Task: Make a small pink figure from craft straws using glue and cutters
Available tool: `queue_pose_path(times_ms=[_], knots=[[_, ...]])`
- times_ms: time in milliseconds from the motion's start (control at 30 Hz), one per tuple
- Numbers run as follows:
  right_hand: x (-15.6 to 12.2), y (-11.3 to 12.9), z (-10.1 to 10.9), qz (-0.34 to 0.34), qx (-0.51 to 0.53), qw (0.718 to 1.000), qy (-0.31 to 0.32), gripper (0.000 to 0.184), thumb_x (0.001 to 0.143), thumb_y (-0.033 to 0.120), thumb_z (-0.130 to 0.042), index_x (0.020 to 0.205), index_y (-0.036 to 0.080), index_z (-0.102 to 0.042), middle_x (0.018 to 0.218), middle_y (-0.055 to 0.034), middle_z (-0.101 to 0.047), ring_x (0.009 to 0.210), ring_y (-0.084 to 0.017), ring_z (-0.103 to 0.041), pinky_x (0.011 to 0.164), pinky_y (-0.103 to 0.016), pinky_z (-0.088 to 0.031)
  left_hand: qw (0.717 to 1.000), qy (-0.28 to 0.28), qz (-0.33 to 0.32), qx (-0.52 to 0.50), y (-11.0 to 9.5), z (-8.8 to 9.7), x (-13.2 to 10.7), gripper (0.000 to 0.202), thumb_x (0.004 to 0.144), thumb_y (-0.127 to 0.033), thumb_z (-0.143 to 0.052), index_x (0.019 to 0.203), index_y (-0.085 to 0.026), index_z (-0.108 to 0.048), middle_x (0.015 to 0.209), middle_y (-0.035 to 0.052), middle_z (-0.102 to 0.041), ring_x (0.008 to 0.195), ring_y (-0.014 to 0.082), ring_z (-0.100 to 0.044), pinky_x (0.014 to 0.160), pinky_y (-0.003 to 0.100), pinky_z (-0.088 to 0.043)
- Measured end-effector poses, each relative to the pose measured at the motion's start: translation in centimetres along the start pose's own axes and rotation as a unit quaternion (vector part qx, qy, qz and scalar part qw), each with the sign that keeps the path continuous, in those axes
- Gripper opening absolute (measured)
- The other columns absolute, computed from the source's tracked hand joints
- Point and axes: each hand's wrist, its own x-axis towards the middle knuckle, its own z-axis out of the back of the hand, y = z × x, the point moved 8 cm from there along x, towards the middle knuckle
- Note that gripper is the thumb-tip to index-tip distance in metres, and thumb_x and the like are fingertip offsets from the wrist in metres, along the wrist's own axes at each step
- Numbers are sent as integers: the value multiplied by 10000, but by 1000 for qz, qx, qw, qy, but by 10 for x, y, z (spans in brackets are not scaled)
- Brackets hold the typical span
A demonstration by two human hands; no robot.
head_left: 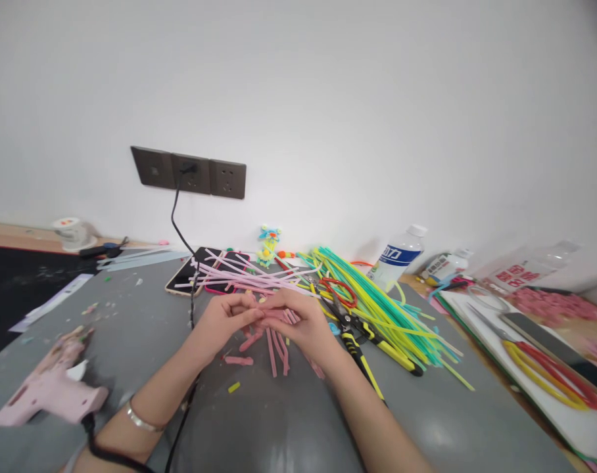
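Both my hands meet over the middle of the grey table (288, 420). My left hand (228, 318) and my right hand (298, 322) pinch a small bunch of short pink pipe-cleaner pieces (273, 315) between their fingertips. More cut pink pieces (273, 348) lie loose on the table just below the hands. A fan of long pale pink pipe cleaners (239, 276) lies right behind my fingers.
A pink glue gun (52, 387) lies front left, its black cord running under my left arm. Two phones (200, 269), a heap of green and yellow pipe cleaners (377, 295), pliers (358, 335), a water bottle (397, 256) and red-yellow scissors (540, 364) crowd the back and right.
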Motion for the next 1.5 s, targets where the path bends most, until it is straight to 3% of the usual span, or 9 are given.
queue_pose_path(times_ms=[300,367,533,700,867,1000,1200,1400,1500], knots=[[-3,-21,3,-115,149,981,-48,203,796,395,-741,795,199,-687,706,-23,-715,603,-160,-673,565,-266,-523,992,-58,-87,74,-13,9,-4,166,753,-316,-748,817,-164,-762,705,39,-757,630,158,-670,557,223,-530],[-2,-21,5,-111,143,982,-51,182,808,379,-731,815,201,-693,737,-28,-724,621,-161,-676,583,-270,-527,991,-57,-94,81,-14,9,-3,154,753,-304,-743,828,-170,-761,708,33,-751,636,157,-671,555,220,-532],[2,-10,8,-51,3,998,-48,110,835,313,-711,852,204,-720,781,-44,-721,708,-168,-642,668,-285,-496,989,-68,-111,73,-19,10,-2,142,747,-300,-737,794,-165,-736,671,9,-688,545,124,-608,476,205,-497],[-1,-23,-4,-139,76,987,-19,150,847,336,-683,858,187,-700,809,-39,-700,741,-162,-621,687,-279,-474,987,-64,-131,73,-22,10,-2,147,797,-303,-692,841,-169,-734,748,18,-692,522,103,-578,519,224,-513],[-7,-34,-23,-226,252,941,17,212,814,379,-702,787,179,-636,719,5,-645,667,-130,-595,663,-261,-464,986,-58,-128,92,-22,9,-2,158,816,-295,-675,885,-173,-748,829,49,-724,638,138,-624,588,239,-526],[-10,-37,-34,-270,316,909,31,236,750,351,-770,813,177,-624,738,5,-658,682,-130,-608,649,-251,-460,989,-73,-113,57,-17,11,-2,181,777,-305,-718,901,-174,-717,832,43,-702,749,165,-642,611,239,-529],[-10,-40,-30,-276,313,909,-5,273,735,386,-779,788,180,-607,722,22,-606,629,-112,-561,607,-242,-443,996,-57,-65,-27,-6,8,-1,306,799,-328,-712,1062,-189,-642,877,29,-666,693,132,-606,557,220,-497],[-11,-44,-28,-280,330,901,-20,297,715,385,-786,777,185,-574,735,33,-588,616,-105,-578,601,-237,-437,999,11,-31,0,-5,-7,-2,204,785,-318,-733,837,-160,-615,802,-2,-598,715,121,-569,616,217,-473],[-11,-44,-29,-280,330,901,-18,293,728,382,-772,765,189,-554,705,39,-578,605,-106,-580,589,-233,-431,1000,23,-20,3,-5,-10,-2,250,826,-369,-685,765,-159,-565,738,-13,-573,682,114,-546,616,218,-461]])
